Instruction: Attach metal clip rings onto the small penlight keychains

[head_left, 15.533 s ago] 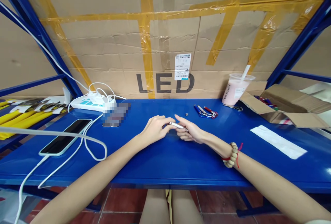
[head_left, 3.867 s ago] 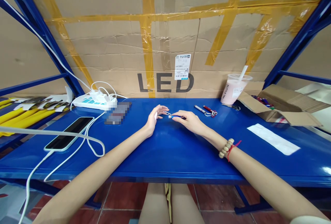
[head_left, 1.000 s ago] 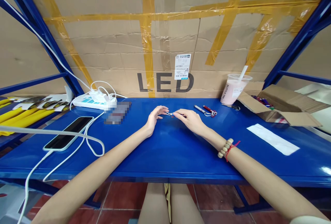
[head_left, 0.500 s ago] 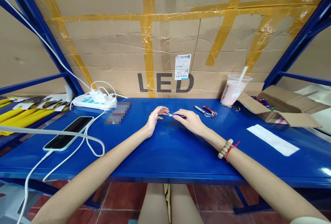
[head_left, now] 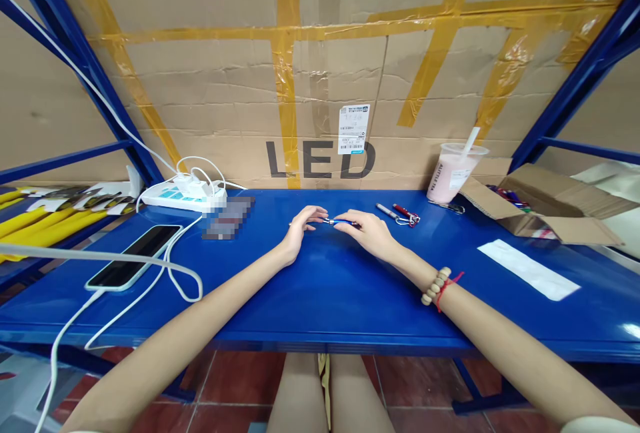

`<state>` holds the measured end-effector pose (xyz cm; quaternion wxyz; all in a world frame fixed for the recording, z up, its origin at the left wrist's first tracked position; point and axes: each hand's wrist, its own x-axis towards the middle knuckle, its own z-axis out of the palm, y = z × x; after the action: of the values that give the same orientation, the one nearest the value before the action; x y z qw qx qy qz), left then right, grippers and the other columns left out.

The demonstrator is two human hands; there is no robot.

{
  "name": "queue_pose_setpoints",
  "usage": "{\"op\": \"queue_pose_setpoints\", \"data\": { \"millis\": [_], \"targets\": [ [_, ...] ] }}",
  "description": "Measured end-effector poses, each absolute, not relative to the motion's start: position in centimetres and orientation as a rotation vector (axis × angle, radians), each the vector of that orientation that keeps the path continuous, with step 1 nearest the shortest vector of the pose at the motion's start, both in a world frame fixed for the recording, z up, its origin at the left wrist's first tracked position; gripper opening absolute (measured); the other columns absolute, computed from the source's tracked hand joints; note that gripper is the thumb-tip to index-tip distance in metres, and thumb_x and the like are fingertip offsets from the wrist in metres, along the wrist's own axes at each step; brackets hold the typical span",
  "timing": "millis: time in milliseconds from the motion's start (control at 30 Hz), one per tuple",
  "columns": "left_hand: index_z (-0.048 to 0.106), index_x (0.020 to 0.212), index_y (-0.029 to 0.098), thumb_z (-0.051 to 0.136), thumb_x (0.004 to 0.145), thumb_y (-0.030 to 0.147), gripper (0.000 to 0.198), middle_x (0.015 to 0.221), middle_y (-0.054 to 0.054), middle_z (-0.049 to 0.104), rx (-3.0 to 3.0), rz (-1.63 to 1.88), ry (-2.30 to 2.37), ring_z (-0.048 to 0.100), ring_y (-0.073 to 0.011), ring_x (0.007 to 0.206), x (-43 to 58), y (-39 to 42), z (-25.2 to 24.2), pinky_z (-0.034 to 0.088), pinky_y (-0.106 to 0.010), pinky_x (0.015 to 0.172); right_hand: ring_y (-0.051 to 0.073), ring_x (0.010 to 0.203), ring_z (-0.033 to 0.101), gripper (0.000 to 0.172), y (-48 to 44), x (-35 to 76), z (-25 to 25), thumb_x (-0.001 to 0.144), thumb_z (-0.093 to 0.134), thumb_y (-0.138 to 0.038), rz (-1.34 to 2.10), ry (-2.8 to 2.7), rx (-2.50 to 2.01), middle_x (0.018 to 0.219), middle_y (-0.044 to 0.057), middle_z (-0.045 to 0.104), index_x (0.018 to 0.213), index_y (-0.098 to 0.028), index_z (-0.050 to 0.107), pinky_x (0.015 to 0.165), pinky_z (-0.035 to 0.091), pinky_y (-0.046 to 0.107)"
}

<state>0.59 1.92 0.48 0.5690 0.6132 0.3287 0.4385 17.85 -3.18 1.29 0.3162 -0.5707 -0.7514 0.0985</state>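
Above the middle of the blue table, my right hand (head_left: 369, 233) pinches a slim blue metal keychain light (head_left: 332, 222), its silver end pointing left. My left hand (head_left: 301, 227) has its fingers curled at that silver end, the tips closing on it; the exact contact is too small to see. Just right of my right hand lie a silver keychain light (head_left: 385, 210) and a red keychain light (head_left: 401, 209), both with metal clips.
A cup of pink drink (head_left: 450, 176) with a straw stands at the back right, beside an open cardboard box (head_left: 550, 209). A white paper strip (head_left: 527, 269) lies in front. At left are a charging phone (head_left: 134, 258), cables and a power strip (head_left: 183, 198). Taped cardboard (head_left: 225, 99) rises behind.
Both hands stay almost in place. The keychain light's silver end has turned slightly between the fingertips; nothing else has visibly moved.
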Motion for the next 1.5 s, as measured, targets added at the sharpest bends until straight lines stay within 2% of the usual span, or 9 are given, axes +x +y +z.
{"op": "queue_pose_setpoints", "data": {
  "millis": [300,500,667,933,1100,1200,1333,1500],
  "targets": [
    [0.06,0.085,0.018,0.041,0.078,0.042,0.032,0.095,-0.007,0.067,1.43,1.028,0.769,0.059,-0.0209,0.095,0.7,2.0,0.2,0.04,-0.029,0.075,0.02,0.093,0.062,0.032,-3.0,18.0,1.0,0.092,0.042,-0.043,0.167,-2.021,-1.492,0.1,0.002,0.068,0.103,-0.027,0.068,0.074,0.043,0.028],
    [0.061,0.085,0.019,0.04,0.08,0.042,0.032,0.096,-0.006,0.068,1.452,1.018,0.775,0.059,-0.0212,0.097,0.7,2.2,0.0,0.04,-0.029,0.076,0.018,0.089,0.062,0.031,-2.8,18.1,0.9,0.092,0.043,-0.04,0.225,-2.026,-1.441,0.1,0.002,0.067,0.105,-0.026,0.067,0.076,0.044,0.028],
    [0.061,0.086,0.019,0.04,0.081,0.041,0.031,0.097,-0.006,0.067,1.485,1.018,0.791,0.059,-0.0214,0.098,0.6,2.5,-0.3,0.04,-0.03,0.077,0.019,0.094,0.061,0.03,-2.8,18.1,1.0,0.092,0.043,-0.037,0.246,-2.048,-1.433,0.099,0.003,0.067,0.107,-0.026,0.067,0.08,0.044,0.03],
    [0.06,0.086,0.02,0.04,0.081,0.04,0.029,0.098,-0.005,0.066,1.514,1.006,0.803,0.058,-0.0211,0.099,0.6,2.6,-0.2,0.039,-0.029,0.077,0.017,0.083,0.06,0.031,-3.0,18.1,1.2,0.091,0.045,-0.039,0.228,-2.027,-1.432,0.093,0.003,0.066,0.104,-0.026,0.069,0.072,0.043,0.027],
    [0.059,0.086,0.02,0.042,0.08,0.039,0.026,0.099,-0.004,0.065,1.583,0.991,0.821,0.057,-0.0202,0.098,0.5,2.4,0.1,0.037,-0.028,0.077,0.017,0.083,0.06,0.03,-3.1,18.0,1.3,0.091,0.046,-0.039,0.221,-2.056,-1.432,0.092,0.003,0.067,0.103,-0.027,0.07,0.07,0.042,0.026],
    [0.06,0.084,0.021,0.045,0.081,0.039,0.024,0.088,-0.003,0.064,1.652,0.997,0.833,0.057,-0.0182,0.088,0.4,2.0,0.3,0.037,-0.027,0.076,0.017,0.083,0.06,0.029,-3.1,18.0,1.3,0.09,0.047,-0.039,0.218,-2.062,-1.439,0.094,0.003,0.067,0.103,-0.027,0.07,0.068,0.042,0.025],
    [0.058,0.086,0.02,0.051,0.08,0.042,0.024,0.068,0.001,0.054,1.78,0.975,0.812,0.05,-0.0139,0.068,0.4,1.3,0.4,0.037,-0.026,0.069,0.016,0.082,0.061,0.028,-3.0,18.1,1.1,0.089,0.048,-0.041,0.231,-2.083,-1.451,0.098,0.001,0.068,0.105,-0.029,0.069,0.066,0.041,0.025],
    [0.057,0.088,0.019,0.046,0.085,0.043,0.026,0.072,0.001,0.055,1.811,0.991,0.797,0.049,-0.0129,0.068,0.4,1.1,0.4,0.038,-0.026,0.069,0.019,0.091,0.063,0.029,-3.1,17.7,1.0,0.088,0.048,-0.045,0.263,-2.056,-1.465,0.105,0.0,0.069,0.1,-0.029,0.069,0.072,0.043,0.028]
  ]
}}
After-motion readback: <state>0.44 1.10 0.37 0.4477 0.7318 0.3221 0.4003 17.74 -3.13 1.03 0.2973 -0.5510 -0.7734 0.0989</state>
